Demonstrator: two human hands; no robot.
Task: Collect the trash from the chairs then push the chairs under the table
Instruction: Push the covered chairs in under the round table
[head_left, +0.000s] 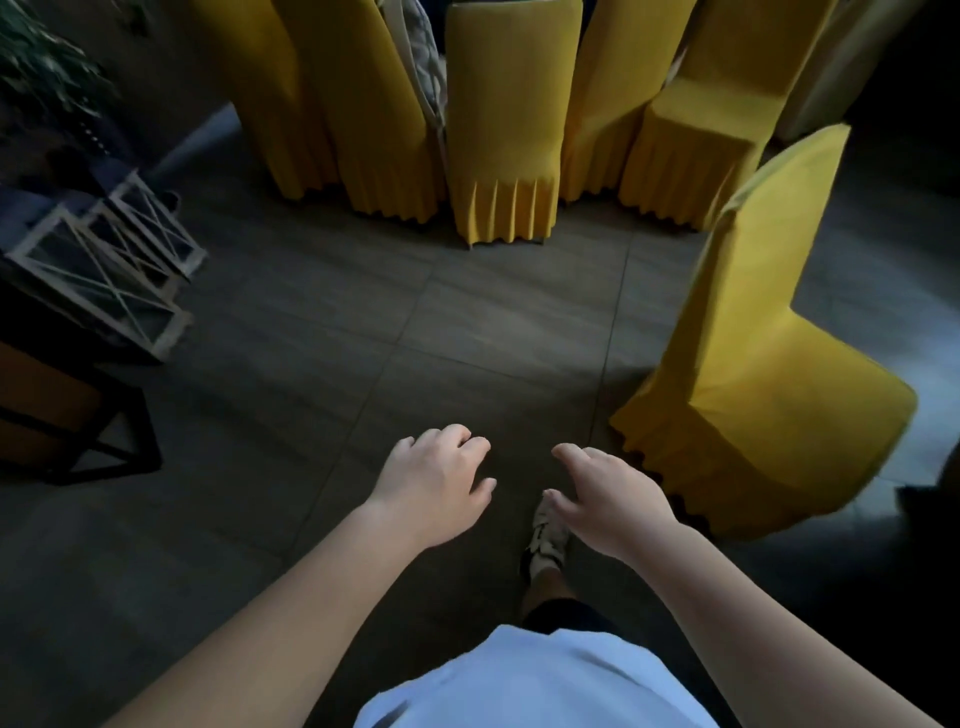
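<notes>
Two bare hands are hanging out in front of me over the tiled floor (322, 322), and neither one is grasping anything. My left hand (434, 480) is reaching forward with its fingers (457, 434) loosely curled downward and released. My right hand (610, 501) is doing the same just beside it, its fingers (569, 454) relaxed and pointing ahead, apart from the left hand by a narrow gap.

Just to the right of my right fingers, one yellow-covered chair (769, 364) is standing by itself, its back toward the middle of the floor and its seat facing away to the right; my fingers are not touching it. Well ahead of both hands, a cluster of yellow-covered chairs (506, 124) is standing close together, their pleated skirts reaching the floor. Between two of those, slightly left of the middle one, a patterned grey cloth (431, 67) is showing; I cannot tell what it belongs to.

Far off to the left of my left fingers, two white wooden lanterns (104, 265) are sitting on a dark stand (78, 415), with a leafy plant (47, 57) beyond them. Below my hands, one shoe (545, 535) is stepping forward on the floor, and my white shirt (535, 680) is filling the near edge.
</notes>
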